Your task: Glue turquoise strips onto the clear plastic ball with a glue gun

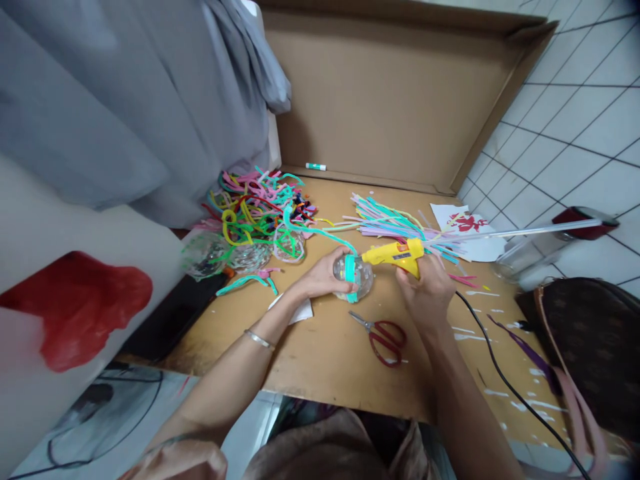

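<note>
My left hand [327, 275] is closed around a small clear plastic bottle [365, 283] over the middle of the table. A turquoise pipe cleaner [351, 270] lies across the bottle, and its loose end reaches up and left. Wrapped round the handle of a yellow glue gun [395, 253] is my right hand [429, 287]. The gun's nozzle points left at the bottle, close beside the turquoise strip; whether they touch is unclear. A long clear glue stick [530, 230] sticks out of the gun's back.
Red-handled scissors [385, 339] lie near the table's front. Coloured pipe cleaners [250, 207] pile at left; a straight bundle [390, 220] lies behind the gun. A bag [585, 353] and clear cup [530, 253] stand right. A black cord [500, 373] crosses the right side. Cardboard [390, 100] stands behind.
</note>
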The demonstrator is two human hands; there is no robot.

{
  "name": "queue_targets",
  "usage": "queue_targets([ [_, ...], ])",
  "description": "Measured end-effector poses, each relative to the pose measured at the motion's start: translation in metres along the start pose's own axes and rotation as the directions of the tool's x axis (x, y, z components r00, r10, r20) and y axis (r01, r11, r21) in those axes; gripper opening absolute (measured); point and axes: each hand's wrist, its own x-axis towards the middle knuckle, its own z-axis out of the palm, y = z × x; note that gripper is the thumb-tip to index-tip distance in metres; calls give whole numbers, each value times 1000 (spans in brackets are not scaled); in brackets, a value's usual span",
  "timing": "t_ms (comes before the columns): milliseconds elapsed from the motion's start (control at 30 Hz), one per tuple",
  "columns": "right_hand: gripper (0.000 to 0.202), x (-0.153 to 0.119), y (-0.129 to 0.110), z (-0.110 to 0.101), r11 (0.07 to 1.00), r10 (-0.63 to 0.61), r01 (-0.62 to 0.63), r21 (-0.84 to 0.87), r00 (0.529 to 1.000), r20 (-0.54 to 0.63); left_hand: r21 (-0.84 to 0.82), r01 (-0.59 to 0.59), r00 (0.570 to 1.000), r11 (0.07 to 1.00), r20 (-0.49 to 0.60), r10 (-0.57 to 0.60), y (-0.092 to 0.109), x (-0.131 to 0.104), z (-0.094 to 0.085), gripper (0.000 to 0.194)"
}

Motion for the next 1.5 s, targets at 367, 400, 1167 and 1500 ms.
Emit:
queue_targets([
  [367, 7, 1, 1, -3, 999, -24, 24, 33, 1000, 11, 6, -20, 1000, 1000, 16, 20, -2, 0, -1, 72],
  [400, 6, 2, 1, -4, 999, -27, 27, 39, 1000, 9, 4, -26, 1000, 1000, 16, 26, -2, 0, -1, 72],
  [1167, 7, 0, 3, -4, 999, 31, -31, 28, 999, 16, -14, -17, 1000, 1000, 26, 17, -1, 0, 1, 71],
  [1500, 5, 1, 3, -4, 1000, -14, 14, -1, 1000, -8, -36, -20, 999, 999, 35, 21, 0, 0, 1, 70],
])
